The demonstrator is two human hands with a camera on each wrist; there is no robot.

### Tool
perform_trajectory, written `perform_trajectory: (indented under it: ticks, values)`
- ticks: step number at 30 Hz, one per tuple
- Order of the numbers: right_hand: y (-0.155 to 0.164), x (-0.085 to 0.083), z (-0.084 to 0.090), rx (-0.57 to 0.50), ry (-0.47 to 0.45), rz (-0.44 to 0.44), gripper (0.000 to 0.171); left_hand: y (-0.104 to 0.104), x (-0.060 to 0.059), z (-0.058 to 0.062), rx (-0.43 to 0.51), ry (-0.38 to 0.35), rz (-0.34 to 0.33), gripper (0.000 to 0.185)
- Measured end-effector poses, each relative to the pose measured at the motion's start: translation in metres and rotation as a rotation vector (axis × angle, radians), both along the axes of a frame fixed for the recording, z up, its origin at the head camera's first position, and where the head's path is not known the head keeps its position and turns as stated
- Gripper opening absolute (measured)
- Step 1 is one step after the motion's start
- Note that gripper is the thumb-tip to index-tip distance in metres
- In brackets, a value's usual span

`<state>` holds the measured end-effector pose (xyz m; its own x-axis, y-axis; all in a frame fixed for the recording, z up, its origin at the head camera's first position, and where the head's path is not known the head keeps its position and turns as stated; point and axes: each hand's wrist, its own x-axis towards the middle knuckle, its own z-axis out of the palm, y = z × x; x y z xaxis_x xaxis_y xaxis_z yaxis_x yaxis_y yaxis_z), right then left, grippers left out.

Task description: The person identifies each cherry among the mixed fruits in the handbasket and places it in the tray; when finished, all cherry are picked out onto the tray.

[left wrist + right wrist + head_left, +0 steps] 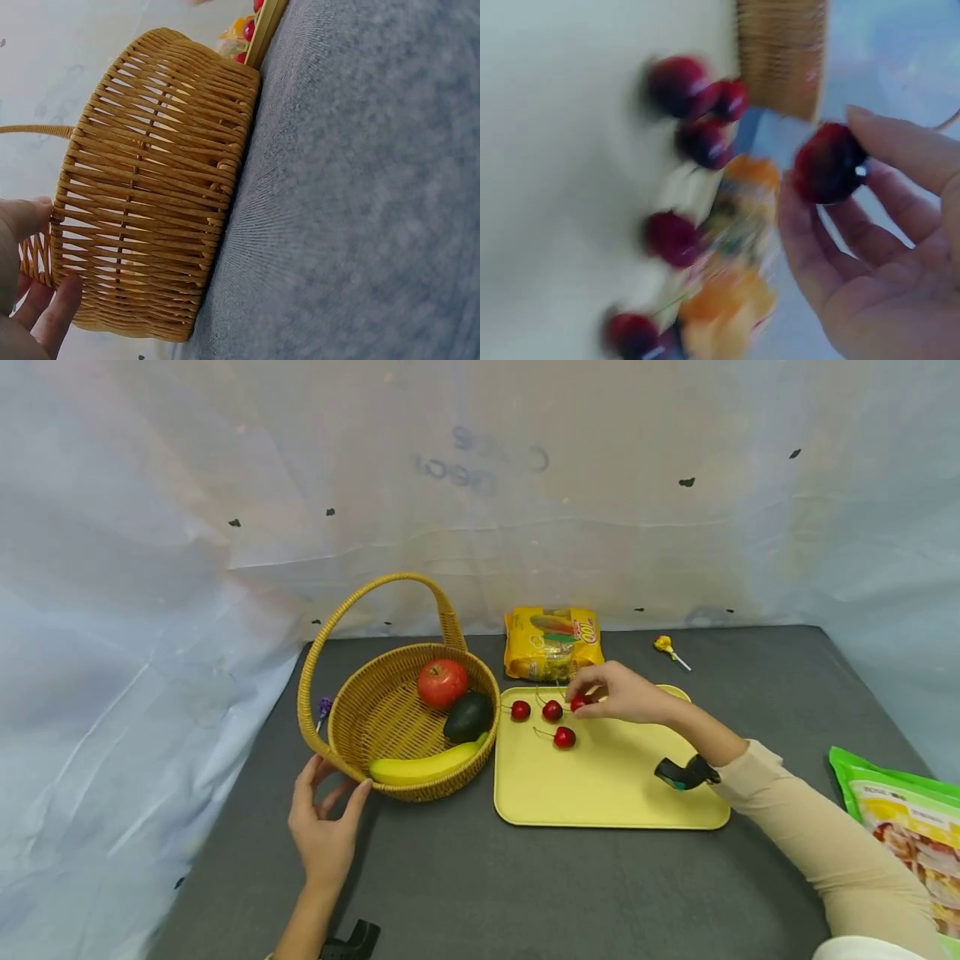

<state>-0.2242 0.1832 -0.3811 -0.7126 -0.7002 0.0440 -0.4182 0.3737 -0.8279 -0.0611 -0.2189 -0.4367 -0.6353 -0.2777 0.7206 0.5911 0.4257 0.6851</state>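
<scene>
My right hand (626, 693) pinches a dark red cherry (829, 163) between thumb and fingertips, over the far part of a yellow tray (611, 785). Several more cherries (564, 737) with stems lie on that tray, some of them hidden behind the hand in the head view. To the left stands a round wicker basket (150, 187) with a tall handle. Inside it are a red apple (442, 683), a dark green avocado (468, 717) and a yellow banana (420, 768). My left hand (324, 827) grips the basket's near-left rim at the handle's foot, thumb and fingers on either side.
Behind the tray sits a yellow snack package (553, 643). A yellow lollipop (664, 645) lies at the back right, a purple lollipop (324, 707) left of the basket. At the right edge is a green bag (900, 810). Pale sheeting (480, 527) hangs behind the grey table (525, 893).
</scene>
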Motion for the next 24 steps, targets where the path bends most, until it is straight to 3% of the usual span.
perform_trajectory:
  ticks: [5, 12, 17, 24]
  values:
    - [0.027, 0.009, -0.023, 0.113, 0.040, -0.061, 0.019, 0.000, 0.000, 0.003, 0.007, 0.001, -0.006, 0.072]
    - [0.031, 0.013, -0.045, 0.178, 0.119, -0.052, 0.019, -0.003, 0.000, 0.003, 0.014, -0.006, 0.006, 0.072]
    - [0.029, 0.013, -0.051, 0.194, 0.159, -0.040, 0.020, -0.004, 0.000, 0.002, 0.011, -0.004, 0.001, 0.072]
    - [0.028, 0.014, -0.051, 0.185, 0.142, -0.050, 0.020, -0.003, -0.001, 0.003, 0.019, -0.002, -0.010, 0.072]
